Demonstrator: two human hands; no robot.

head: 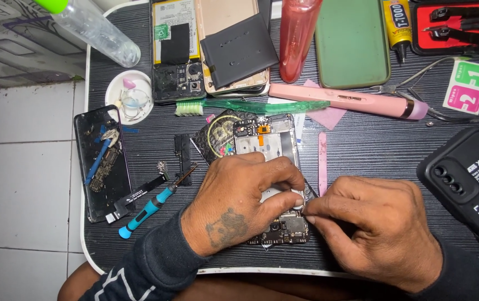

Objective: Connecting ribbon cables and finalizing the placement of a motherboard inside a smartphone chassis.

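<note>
Right hand [376, 231] pinching sthg tiny at opened phone [264, 142], centre frame; left hand [239, 203] pressing it down. Next: careful lift, prob.

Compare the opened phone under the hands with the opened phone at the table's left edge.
The opened phone under the hands lies mid-table, partly covered by the left hand and right hand. The opened phone at the left edge lies untouched and fully visible, with a blue tool on it. Both lie flat with their insides exposed.
</note>
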